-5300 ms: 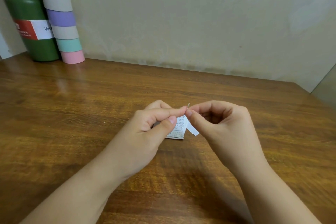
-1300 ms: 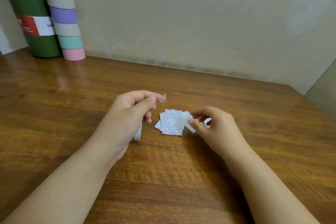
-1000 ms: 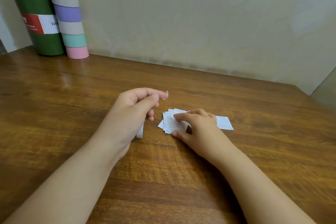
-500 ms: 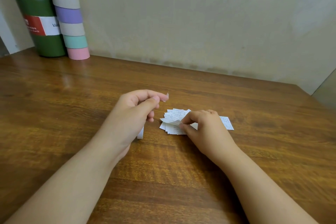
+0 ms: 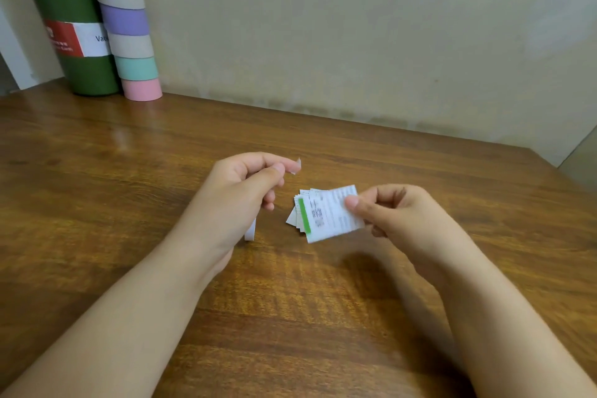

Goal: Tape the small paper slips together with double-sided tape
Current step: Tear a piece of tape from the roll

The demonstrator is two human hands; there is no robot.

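Note:
My right hand point(image 5: 392, 215) pinches a small printed paper slip point(image 5: 329, 215) with a green stripe along its left edge, lifted just above the table. Under it lies a small stack of paper slips point(image 5: 294, 216), mostly covered. To the left, my left hand point(image 5: 240, 195) is raised, thumb and forefinger pinching a tiny piece of tape point(image 5: 297, 166). A white roll of double-sided tape point(image 5: 250, 229) shows below that hand's palm, mostly hidden.
The wooden table point(image 5: 290, 300) runs back to a plain wall. At the far left corner stand a green bottle point(image 5: 76, 39) with a red and white label and a tall stack of pastel tape rolls point(image 5: 127, 22).
My right hand has lifted a slip off the stack and turned it over, so its green-striped face shows. My left hand has stayed raised with the tape piece.

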